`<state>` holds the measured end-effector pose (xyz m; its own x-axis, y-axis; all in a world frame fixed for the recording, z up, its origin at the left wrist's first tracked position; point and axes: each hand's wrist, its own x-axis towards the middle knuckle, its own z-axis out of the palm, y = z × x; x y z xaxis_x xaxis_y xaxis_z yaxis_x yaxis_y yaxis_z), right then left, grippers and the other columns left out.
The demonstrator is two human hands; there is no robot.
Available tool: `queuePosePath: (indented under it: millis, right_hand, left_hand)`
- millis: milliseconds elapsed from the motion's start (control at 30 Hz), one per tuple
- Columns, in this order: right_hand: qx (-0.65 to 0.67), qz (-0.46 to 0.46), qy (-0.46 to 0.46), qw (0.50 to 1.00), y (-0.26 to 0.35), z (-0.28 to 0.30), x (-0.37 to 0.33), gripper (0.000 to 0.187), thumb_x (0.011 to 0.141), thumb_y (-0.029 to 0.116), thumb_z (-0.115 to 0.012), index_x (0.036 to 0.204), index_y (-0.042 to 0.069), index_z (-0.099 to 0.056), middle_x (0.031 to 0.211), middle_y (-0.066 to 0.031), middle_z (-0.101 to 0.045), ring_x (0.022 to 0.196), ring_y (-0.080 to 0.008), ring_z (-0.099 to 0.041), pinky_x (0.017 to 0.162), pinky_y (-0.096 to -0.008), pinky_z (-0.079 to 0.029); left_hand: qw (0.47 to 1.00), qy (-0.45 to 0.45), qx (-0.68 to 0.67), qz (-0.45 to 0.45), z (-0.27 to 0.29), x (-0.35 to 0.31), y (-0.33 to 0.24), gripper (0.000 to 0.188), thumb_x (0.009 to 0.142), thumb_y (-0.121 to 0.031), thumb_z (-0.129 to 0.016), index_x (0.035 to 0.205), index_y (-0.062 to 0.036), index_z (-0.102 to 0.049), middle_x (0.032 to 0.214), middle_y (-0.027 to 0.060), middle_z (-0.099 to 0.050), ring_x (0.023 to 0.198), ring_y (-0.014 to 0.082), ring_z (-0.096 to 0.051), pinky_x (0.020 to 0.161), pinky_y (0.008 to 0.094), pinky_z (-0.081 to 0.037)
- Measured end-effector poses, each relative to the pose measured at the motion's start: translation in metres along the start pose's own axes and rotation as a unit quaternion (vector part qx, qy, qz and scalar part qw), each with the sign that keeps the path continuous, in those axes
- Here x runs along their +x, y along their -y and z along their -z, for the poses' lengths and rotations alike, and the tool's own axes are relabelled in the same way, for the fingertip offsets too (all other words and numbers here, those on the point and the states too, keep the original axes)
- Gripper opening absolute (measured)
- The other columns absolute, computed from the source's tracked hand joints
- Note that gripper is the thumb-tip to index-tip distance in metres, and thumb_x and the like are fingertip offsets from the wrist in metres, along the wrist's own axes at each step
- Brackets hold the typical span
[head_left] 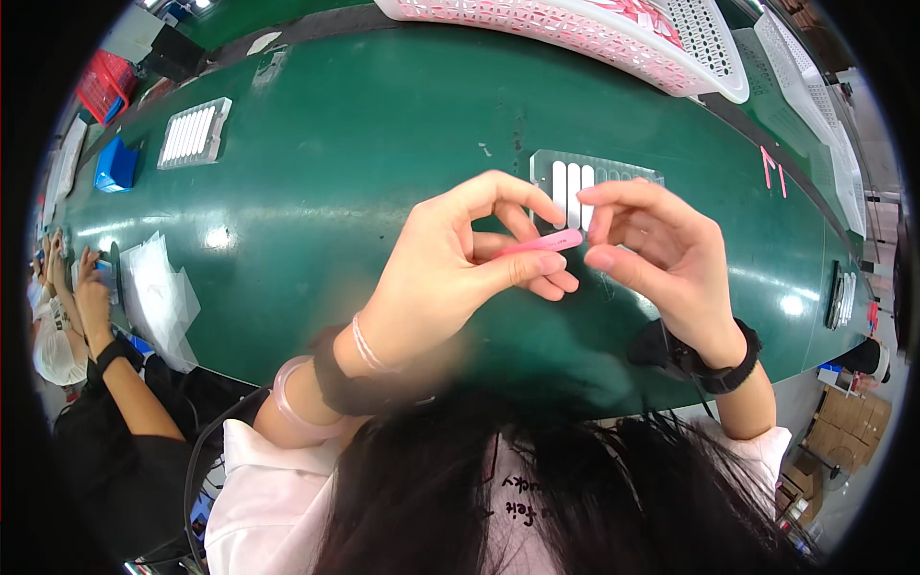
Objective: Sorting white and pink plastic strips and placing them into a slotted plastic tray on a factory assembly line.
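My left hand (pixel 450 240) pinches a flat pink strip (pixel 561 240), shaped like a nail file with a rounded end, between thumb and fingers. Dark print shows on its upper face; the other end is hidden in the palm. Facing the strip's free tip is my right hand (pixel 666 244), its thumb and forefinger curved and apart, with nothing visible between them. Just beyond both hands lies a clear slotted tray (pixel 541 168). Several white round-ended strips (pixel 574 182) sit in its left slots, while the slots further right look clear. My right hand partly covers the tray.
A white perforated basket (pixel 537 38) with pink pieces stands at the far edge. Two pink strips (pixel 774 172) lie far right. On the left are another tray of white strips (pixel 192 134), a blue box (pixel 116 165), clear plastic sheets (pixel 158 287) and a co-worker's hand (pixel 93 292).
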<state>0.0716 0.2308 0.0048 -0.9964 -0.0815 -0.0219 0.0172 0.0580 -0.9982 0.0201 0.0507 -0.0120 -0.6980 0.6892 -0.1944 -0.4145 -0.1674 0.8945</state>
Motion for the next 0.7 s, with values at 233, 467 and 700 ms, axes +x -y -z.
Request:
queuePosePath:
  millis: [233,467,700]
  right_hand:
    - [0.147,-0.034,0.117,0.982,-0.005,0.000,0.009,0.017,0.076,-0.003,-0.058,0.093,-0.003,-0.059,0.087,-0.0064,-0.056,0.082,-0.0126,-0.056,0.074,-0.0243,-0.047]
    - [-0.305,0.173,-0.069,0.934,0.001,0.020,0.024,0.014,0.072,-0.006,-0.058,0.085,-0.001,-0.058,0.077,-0.0080,-0.059,0.071,-0.0153,-0.058,0.067,-0.0243,-0.048]
    - [-0.593,0.246,0.076,0.763,-0.014,0.025,0.001,0.026,0.063,0.000,-0.052,0.088,-0.003,-0.054,0.087,-0.0088,-0.055,0.083,-0.0222,-0.053,0.069,-0.0308,-0.046]
  left_hand:
    - [0.992,0.048,-0.091,0.073,0.002,0.000,-0.007,0.029,0.075,0.002,-0.058,0.100,0.0021,-0.042,0.083,0.0113,-0.053,0.068,0.0258,-0.062,0.059,0.0290,-0.054]
    - [0.999,-0.017,-0.017,0.042,0.005,0.001,-0.001,0.029,0.078,-0.003,-0.056,0.104,0.0023,-0.044,0.088,0.0109,-0.055,0.074,0.0207,-0.060,0.062,0.0259,-0.050]
    - [0.999,-0.013,0.009,0.042,0.006,0.000,-0.001,0.027,0.079,-0.004,-0.055,0.103,0.0026,-0.044,0.087,0.0095,-0.055,0.075,0.0170,-0.058,0.066,0.0246,-0.046]
